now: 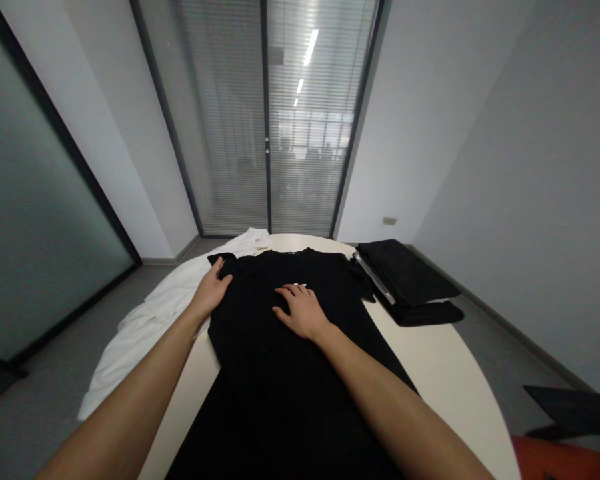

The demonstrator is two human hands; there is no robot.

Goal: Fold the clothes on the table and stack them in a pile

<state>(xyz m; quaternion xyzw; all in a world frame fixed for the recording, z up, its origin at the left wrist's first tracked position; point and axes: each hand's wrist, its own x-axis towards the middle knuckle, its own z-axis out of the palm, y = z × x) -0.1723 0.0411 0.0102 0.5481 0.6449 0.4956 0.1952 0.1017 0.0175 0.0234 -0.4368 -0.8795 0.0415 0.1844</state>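
A black short-sleeved dress point(267, 340) lies spread over the table, neckline at the far side and lower part running toward me. At its left edge, my left hand point(212, 288) grips the fabric by the sleeve, thumb on top and fingers partly hidden in the dark cloth. The left sleeve point(221, 257) is bunched up just past those fingers. My right hand point(301, 312) rests palm down on the middle of the dress, its fingers stretched out. The other sleeve point(361, 280) lies out to the right, close to a dark stack.
A crumpled white cloth point(165, 303) covers the left side of the round pale table point(450, 373) and hangs over its edge. Folded black items point(405, 273) are stacked at the right. An orange-red seat point(565, 460) stands at the lower right. Glass panels point(310, 167) rise behind.
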